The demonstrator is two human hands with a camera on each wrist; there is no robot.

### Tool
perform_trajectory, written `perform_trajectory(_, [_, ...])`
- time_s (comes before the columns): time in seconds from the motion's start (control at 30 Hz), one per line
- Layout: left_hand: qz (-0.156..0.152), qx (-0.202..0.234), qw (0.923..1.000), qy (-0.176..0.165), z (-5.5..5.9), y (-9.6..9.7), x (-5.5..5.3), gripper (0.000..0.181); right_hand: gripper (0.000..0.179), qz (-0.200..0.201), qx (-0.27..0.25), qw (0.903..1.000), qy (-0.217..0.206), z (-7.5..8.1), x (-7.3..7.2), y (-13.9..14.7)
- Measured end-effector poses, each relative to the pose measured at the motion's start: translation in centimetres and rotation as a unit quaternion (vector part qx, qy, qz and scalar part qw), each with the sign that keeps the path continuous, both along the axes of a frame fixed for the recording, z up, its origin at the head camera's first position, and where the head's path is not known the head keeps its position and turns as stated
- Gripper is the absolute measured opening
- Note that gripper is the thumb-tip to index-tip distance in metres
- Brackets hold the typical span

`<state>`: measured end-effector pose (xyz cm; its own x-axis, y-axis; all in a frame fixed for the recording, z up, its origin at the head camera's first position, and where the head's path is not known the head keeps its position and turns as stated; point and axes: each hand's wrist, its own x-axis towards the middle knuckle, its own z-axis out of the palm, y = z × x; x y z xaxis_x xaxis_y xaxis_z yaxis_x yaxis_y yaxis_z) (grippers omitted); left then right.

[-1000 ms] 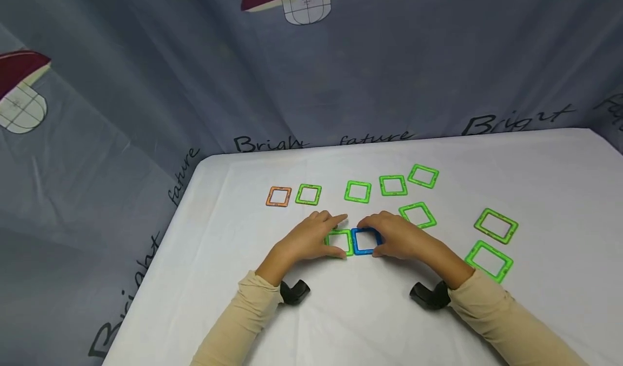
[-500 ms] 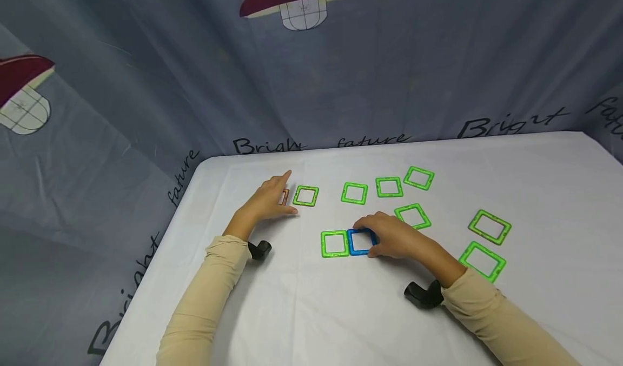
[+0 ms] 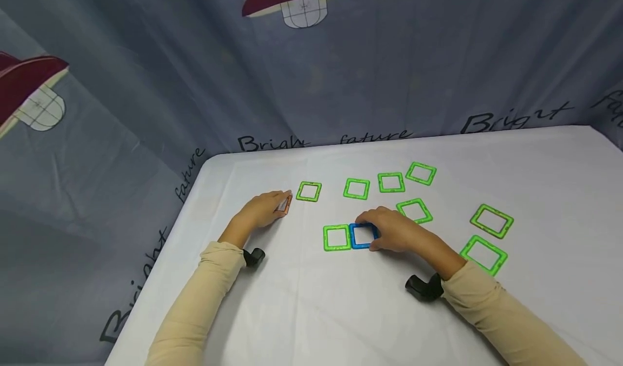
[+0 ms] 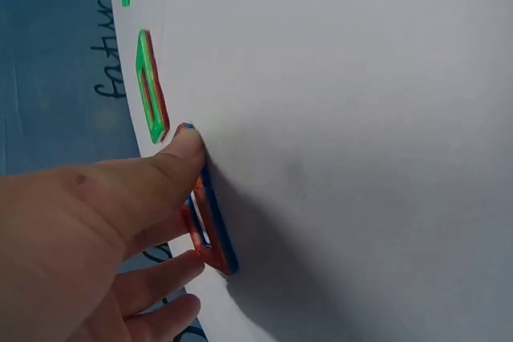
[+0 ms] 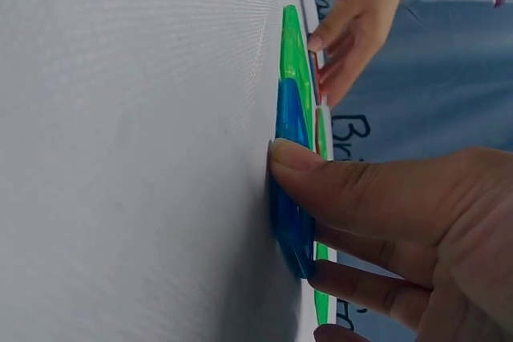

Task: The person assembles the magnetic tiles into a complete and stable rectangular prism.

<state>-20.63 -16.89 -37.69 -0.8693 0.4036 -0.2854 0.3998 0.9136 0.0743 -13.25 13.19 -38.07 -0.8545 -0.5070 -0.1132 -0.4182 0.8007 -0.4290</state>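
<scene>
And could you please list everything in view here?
Blue square plastic frame: one, blue, mid-table
Orange square plastic frame: one, orange, leftmost
Green square plastic frames: eight, green, one beside the blue frame, seven scattered
White cloth-covered table: one, white, beneath
Grey printed backdrop: one, grey, behind the table
Black wrist devices: two, black, at the wrists
Beige sleeves: two, beige, forearms
Left hand: one, bare, holding the orange frame
Right hand: one, bare, holding the blue frame

Blue frame (image 5: 290, 206), orange frame (image 4: 210, 223), well apart
</scene>
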Motion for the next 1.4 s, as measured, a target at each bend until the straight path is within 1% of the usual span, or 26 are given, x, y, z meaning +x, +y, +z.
perform_trajectory(0.13, [-0.04, -0.01, 0.9988, 0.027, -0.2, 0.2, 0.9, 0.051, 0.054, 0.0, 0.002, 1.0, -0.009, -0.3, 0.2, 0.0])
perform_trajectory(0.27, [-0.063, 0.005, 0.9962, 0.06, -0.6, 0.4, 2.1, 0.048, 0.054, -0.003, -0.001, 0.9999, -0.014, -0.6, 0.3, -0.1])
perform_trajectory(0.37, [-0.082, 0.033, 0.9924, 0.086, -0.8, 0.5, 3.2, 0.043, 0.055, 0.0, -0.002, 0.9999, -0.012, -0.5, 0.3, -0.1])
perform_trajectory(0.5, [-0.114, 0.097, 0.9835, 0.101, -1.0, 0.9, 4.5, 0.03, 0.055, 0.003, 0.0, 1.0, -0.005, -0.5, 0.1, 0.0])
perform_trajectory(0.6, [-0.13, 0.15, 0.9752, 0.097, -1.1, 1.2, 5.3, 0.024, 0.055, 0.002, -0.001, 1.0, 0.0, -0.4, 0.0, 0.2])
perform_trajectory(0.67, [-0.138, 0.181, 0.9692, 0.094, -1.2, 1.4, 5.7, 0.023, 0.056, 0.004, -0.003, 1.0, -0.001, -0.3, -0.1, 0.2])
perform_trajectory(0.73, [-0.143, 0.206, 0.9639, 0.09, -1.4, 1.5, 5.9, 0.023, 0.056, 0.006, -0.005, 1.0, -0.001, -0.3, -0.2, 0.3])
perform_trajectory(0.83, [-0.141, 0.231, 0.9593, 0.08, -1.5, 1.7, 6.2, 0.024, 0.056, 0.007, -0.006, 0.9999, -0.003, -0.1, -0.2, 0.3])
perform_trajectory(0.97, [-0.131, 0.254, 0.9569, 0.052, -1.5, 2.3, 6.4, 0.025, 0.056, 0.009, -0.009, 0.9999, -0.005, 0.0, -0.2, 0.3])
perform_trajectory(1.13, [-0.133, 0.28, 0.9504, 0.023, -1.7, 3.4, 6.8, 0.026, 0.056, 0.01, -0.007, 0.9999, -0.006, 0.0, -0.2, 0.3])
perform_trajectory(1.27, [-0.149, 0.291, 0.9448, 0.024, -1.8, 4.1, 7.2, 0.027, 0.055, 0.011, -0.001, 0.9999, -0.006, 0.0, -0.3, 0.2])
perform_trajectory(1.4, [-0.156, 0.295, 0.9422, 0.03, -1.9, 4.5, 7.3, 0.028, 0.055, 0.011, 0.001, 0.9999, -0.006, 0.0, -0.4, 0.1])
